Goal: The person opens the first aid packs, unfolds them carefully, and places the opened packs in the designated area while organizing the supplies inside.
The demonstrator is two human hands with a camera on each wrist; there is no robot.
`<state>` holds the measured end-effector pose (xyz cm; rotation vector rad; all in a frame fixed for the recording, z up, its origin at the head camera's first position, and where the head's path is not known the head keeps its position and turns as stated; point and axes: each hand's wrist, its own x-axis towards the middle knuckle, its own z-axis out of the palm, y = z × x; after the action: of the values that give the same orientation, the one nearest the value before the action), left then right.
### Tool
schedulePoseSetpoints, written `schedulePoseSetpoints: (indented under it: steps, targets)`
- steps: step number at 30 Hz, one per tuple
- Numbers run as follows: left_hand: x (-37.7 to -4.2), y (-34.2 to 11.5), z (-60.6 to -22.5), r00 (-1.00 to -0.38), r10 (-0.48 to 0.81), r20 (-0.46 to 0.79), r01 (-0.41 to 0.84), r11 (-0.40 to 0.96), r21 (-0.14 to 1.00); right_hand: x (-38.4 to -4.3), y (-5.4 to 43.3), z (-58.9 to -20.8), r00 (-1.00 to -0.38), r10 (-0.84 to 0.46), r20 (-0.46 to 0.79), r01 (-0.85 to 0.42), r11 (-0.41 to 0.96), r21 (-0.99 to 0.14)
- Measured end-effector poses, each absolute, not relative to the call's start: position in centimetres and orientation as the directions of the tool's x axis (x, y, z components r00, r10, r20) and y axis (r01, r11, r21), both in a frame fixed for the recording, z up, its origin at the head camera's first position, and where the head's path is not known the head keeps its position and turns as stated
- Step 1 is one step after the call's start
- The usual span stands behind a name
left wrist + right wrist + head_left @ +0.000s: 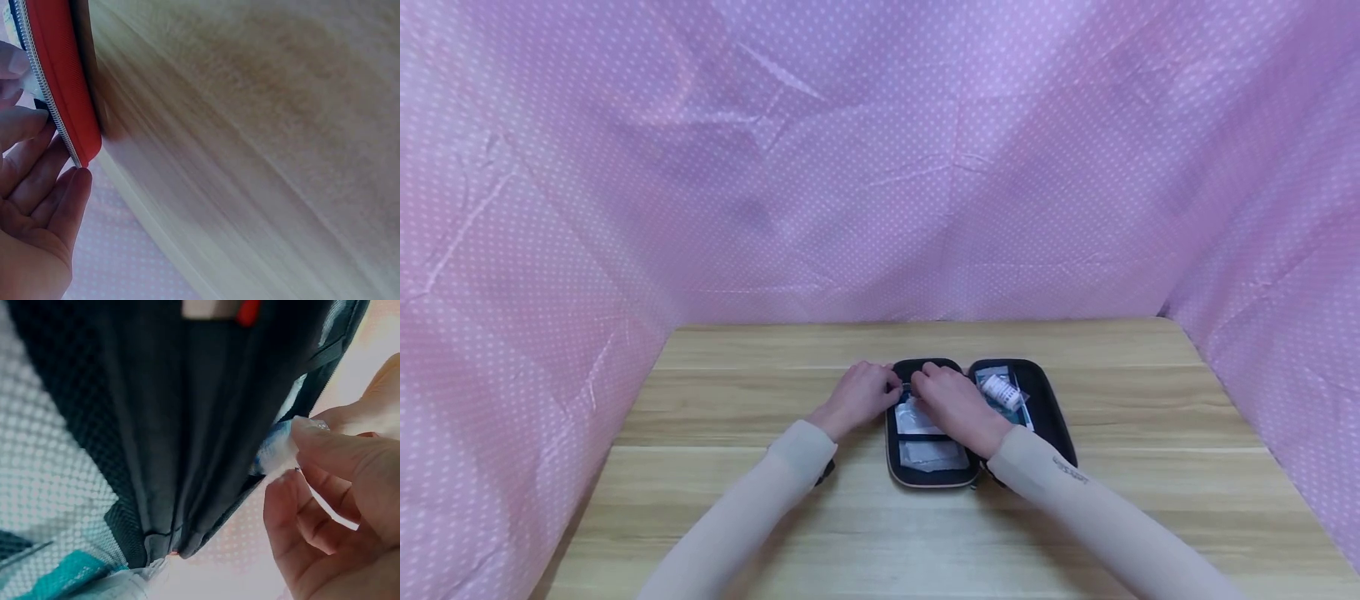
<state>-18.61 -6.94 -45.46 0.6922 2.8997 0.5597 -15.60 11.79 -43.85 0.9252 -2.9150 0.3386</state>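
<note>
An unfolded zip case (934, 478), black inside and red outside, lies on the table, its two halves side by side. My right hand (955, 404) reaches over the left half and pinches a small clear plastic packet (278, 447) with bluish print. At the upper left rim, my left hand (861, 393) has curled fingers against the zipper edge (53, 106); thumb and finger pinch a black strap (40, 104) there. Flat clear packets (932, 455) sit in the left half below my right hand. Part of that half is hidden by the hand.
In the right half lie a white printed roll in clear wrap (1002, 392) and a teal packet (1009, 414), near black mesh (94, 456). The wooden table (737, 500) extends around the case, with a pink dotted cloth (880, 208) behind it.
</note>
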Motion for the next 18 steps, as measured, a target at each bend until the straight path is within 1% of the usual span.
schedulePoseSetpoints:
  steps: [5,14,18]
  targets:
    - [-18.46,-6.91,-45.48,-0.884,0.468,0.001,0.435,0.822,0.367,-15.98,11.44,-44.0,-0.838,-0.535,0.104,-0.545,0.825,-0.148]
    - [-18.32,-6.82,-45.58,-0.884,0.467,0.012,0.439,0.823,0.361,-16.42,10.95,-44.49,-0.874,-0.471,0.121,-0.478,0.878,-0.031]
    - [-18.24,-6.75,-45.66,-0.881,0.472,0.015,0.448,0.826,0.343,-16.53,11.04,-44.56,-0.887,-0.451,0.102,-0.456,0.889,-0.029]
